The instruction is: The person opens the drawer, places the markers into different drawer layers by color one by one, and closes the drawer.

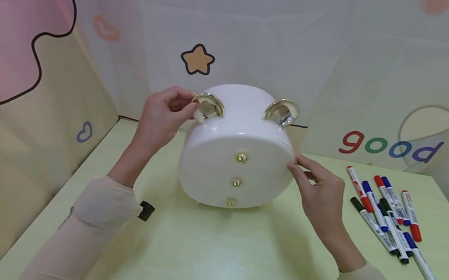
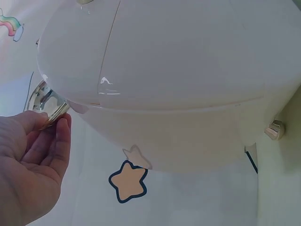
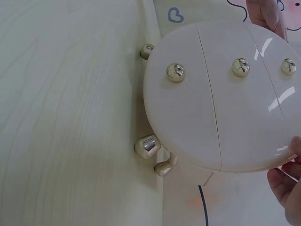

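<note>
A white, glossy, oval drawer box (image 1: 208,157) stands on the table. Three gold knobs run down its front, and seams between the drawers show in the right wrist view. Two gold ears rise from its top. My left hand (image 1: 159,119) pinches the left gold ear (image 2: 51,101) between thumb and fingers. On the other side, my right hand (image 1: 324,196) grips the right edge of the box's front, thumb on the face and fingers at the side. Short gold feet (image 3: 148,146) show under the box. All the drawers look closed.
Several whiteboard markers (image 1: 427,273) with red, blue and black caps lie in a loose pile on the pale green table (image 1: 203,265), right of my right hand. A printed cloth (image 1: 258,46) with a star and the word "good" hangs behind the box.
</note>
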### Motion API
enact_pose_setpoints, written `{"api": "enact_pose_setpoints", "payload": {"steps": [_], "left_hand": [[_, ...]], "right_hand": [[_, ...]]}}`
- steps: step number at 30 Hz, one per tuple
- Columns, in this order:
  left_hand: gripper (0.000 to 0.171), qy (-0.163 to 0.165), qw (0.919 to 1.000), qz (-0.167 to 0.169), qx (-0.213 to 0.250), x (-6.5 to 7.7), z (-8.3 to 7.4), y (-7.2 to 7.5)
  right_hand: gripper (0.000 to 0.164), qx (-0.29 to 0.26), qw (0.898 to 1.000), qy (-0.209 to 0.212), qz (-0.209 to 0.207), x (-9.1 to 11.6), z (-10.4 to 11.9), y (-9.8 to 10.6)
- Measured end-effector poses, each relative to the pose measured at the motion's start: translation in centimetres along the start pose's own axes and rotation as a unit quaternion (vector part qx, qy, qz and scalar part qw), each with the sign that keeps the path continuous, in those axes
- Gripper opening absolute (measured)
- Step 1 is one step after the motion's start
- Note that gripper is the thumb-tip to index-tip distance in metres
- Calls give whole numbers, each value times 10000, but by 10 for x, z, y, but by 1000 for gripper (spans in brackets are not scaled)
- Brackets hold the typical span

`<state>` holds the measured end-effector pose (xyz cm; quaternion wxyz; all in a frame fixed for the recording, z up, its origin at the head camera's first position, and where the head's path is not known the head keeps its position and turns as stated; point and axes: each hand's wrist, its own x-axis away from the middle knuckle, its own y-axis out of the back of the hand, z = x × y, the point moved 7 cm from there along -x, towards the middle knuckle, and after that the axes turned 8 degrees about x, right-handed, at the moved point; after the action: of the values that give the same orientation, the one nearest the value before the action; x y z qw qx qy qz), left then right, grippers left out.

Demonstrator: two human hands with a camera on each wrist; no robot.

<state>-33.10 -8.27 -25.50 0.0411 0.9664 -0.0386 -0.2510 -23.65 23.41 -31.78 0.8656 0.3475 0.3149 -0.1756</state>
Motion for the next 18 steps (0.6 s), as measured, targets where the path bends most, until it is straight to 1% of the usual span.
{"api": "enact_pose_setpoints", "payload": {"steps": [6, 18], "left_hand": [[20, 57, 10000, 62, 47, -2, 1, -11], [20, -13, 9999, 105, 26, -6, 1, -29]], "right_hand": [[31, 72, 9999, -138, 13, 3, -5, 8], [30, 180, 9992, -353, -72, 8, -13, 22]]}}
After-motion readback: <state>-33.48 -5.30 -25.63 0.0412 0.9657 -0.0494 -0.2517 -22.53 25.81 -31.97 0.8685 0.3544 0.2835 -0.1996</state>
